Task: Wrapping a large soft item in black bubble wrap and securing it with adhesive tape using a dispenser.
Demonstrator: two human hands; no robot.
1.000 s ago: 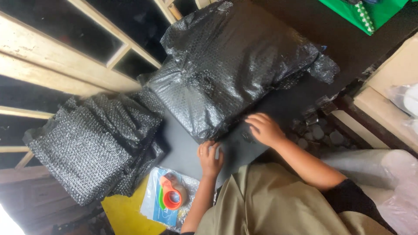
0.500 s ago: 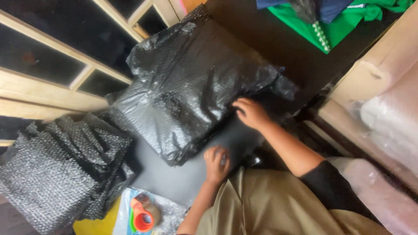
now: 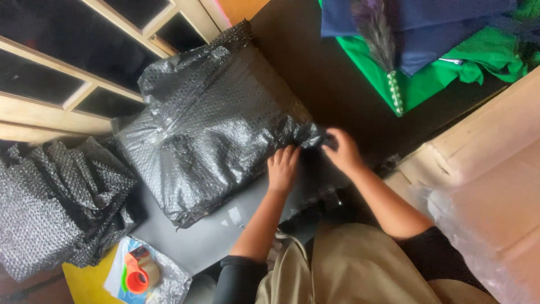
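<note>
Left hand [image 3: 283,167]: palm down, fingers spread and pointing away from the body, laid flat; forearm bare, dark sleeve at the elbow; right hand [image 3: 341,151]: just beside the left, fingers curled in a pinch, wrist bent; forearm bare, angled in from the lower right, dark sleeve above.

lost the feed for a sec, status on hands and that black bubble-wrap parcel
Left hand flat on black parcel. Right hand pinching its corner. Tape dispenser lies apart.

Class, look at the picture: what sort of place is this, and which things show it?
Probably a packing area: a large parcel wrapped in black bubble wrap, a stack of folded black bubble wrap, and an orange tape dispenser.
</note>
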